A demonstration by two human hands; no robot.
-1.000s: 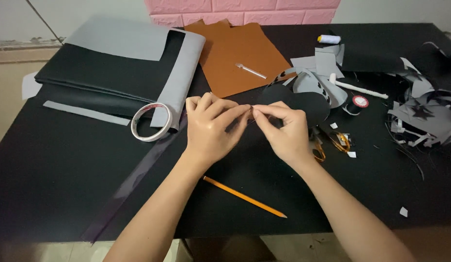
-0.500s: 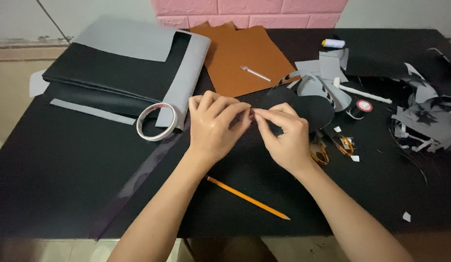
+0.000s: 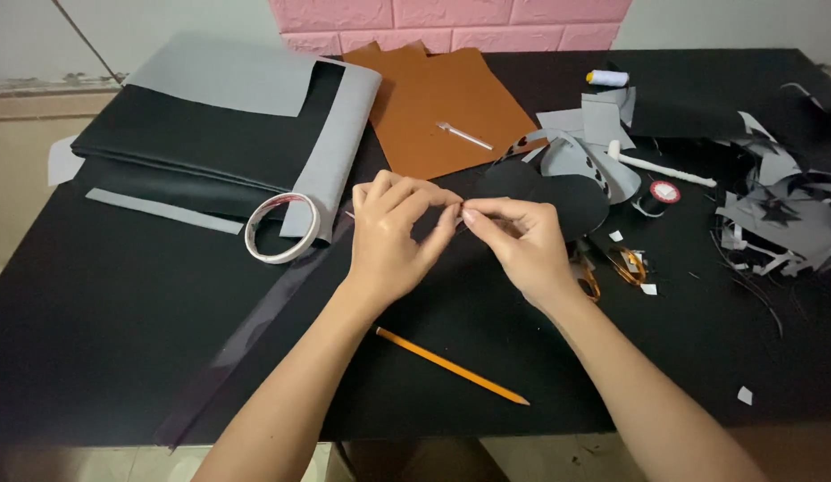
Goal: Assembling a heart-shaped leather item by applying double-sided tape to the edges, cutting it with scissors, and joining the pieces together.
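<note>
Matt black cloth-like sheet (image 3: 540, 192); smooth tan leathery sheet (image 3: 438, 107) at twelve o'clock; glossy tape roll (image 3: 282, 228); wooden pencil (image 3: 451, 366).

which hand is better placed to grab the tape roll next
Left, probably. The left hand sits just beside the tape roll, with only bare black table between them. The right hand is on the far side and would have to cross over the left.
</note>
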